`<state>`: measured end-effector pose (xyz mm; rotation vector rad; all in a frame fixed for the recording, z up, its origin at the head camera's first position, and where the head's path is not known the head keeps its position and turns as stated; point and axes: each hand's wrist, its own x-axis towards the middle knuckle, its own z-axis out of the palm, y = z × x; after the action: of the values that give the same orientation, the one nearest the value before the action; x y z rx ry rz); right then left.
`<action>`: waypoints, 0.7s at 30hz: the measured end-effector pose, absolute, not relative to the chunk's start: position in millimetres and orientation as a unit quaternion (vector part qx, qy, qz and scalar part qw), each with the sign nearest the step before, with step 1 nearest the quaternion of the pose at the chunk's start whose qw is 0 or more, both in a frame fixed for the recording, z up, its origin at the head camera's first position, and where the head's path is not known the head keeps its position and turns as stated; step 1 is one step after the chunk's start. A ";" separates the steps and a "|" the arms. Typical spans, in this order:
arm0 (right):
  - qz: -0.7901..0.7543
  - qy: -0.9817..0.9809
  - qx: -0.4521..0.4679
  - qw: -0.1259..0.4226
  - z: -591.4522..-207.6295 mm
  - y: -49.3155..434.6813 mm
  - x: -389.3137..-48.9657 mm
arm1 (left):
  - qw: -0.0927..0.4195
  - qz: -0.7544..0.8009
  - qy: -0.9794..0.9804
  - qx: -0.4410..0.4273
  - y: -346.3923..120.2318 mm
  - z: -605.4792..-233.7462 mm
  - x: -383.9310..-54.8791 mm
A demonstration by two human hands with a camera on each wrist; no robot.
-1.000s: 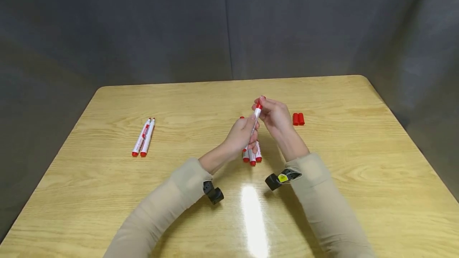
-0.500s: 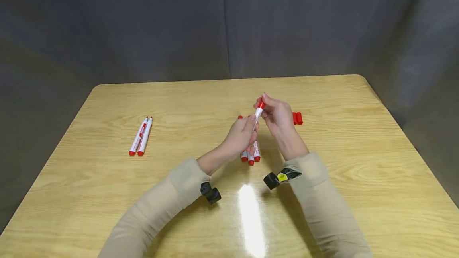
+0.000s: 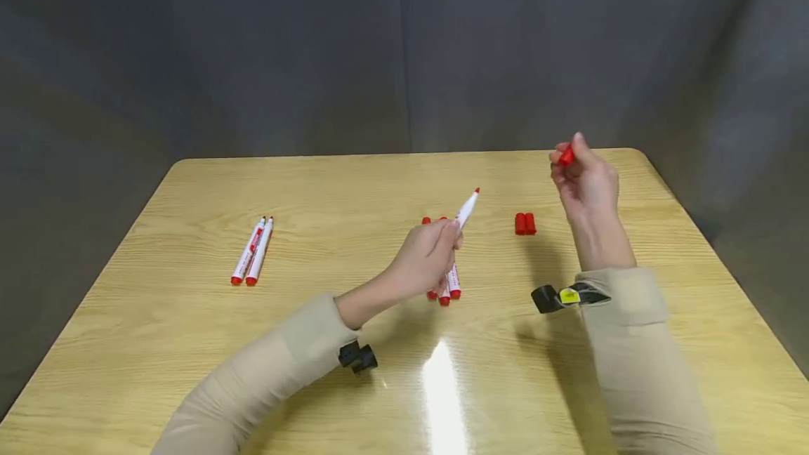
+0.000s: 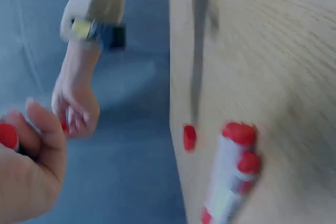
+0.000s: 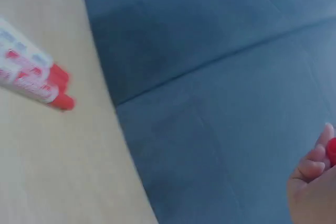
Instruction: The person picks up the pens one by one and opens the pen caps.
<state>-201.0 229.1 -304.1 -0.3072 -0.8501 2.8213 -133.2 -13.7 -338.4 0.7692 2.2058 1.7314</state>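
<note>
My left hand [image 3: 423,257] grips an uncapped marker [image 3: 466,210] with a white barrel, its red tip pointing up and away to the right. Held up at the right, my right hand [image 3: 592,187] pinches a red marker cap [image 3: 566,155] between thumb and fingers. Beneath the left hand lie several capped red-and-white markers [image 3: 454,282], partly hidden by it; in the right wrist view their red caps [image 5: 59,77] show. Only the red base of the held marker [image 4: 7,136] appears in the left wrist view.
Two uncapped markers [image 3: 249,253] lie side by side on the left of the wooden table [image 3: 354,188]. Two red caps [image 3: 525,224] stand together right of the middle group. A dark curtain [image 3: 253,55] rises behind the table's far edge.
The right hand has pulled the cap off the marker and moved away to the right with it. The left hand still grips the marker, its red tip now bare.
</note>
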 end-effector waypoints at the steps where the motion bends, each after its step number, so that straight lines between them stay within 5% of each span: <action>1: 0.944 -0.307 -0.097 0.075 -309.0 224.0 -199.6 | 0.136 0.608 0.739 0.255 -14.7 -338.3 -135.8; 9: 0.884 -0.458 -0.084 -0.046 -336.2 210.2 -187.9 | 0.216 0.716 0.626 0.221 -16.9 -348.0 -150.4; 21: 0.837 -0.537 -0.059 -0.092 -346.8 213.3 -179.3 | 0.294 0.732 0.582 0.198 -18.9 -351.7 -162.8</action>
<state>-179.3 213.3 -346.8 -0.1979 -1.7932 2.7946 -162.8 -18.9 -351.7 0.5282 1.5483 1.9487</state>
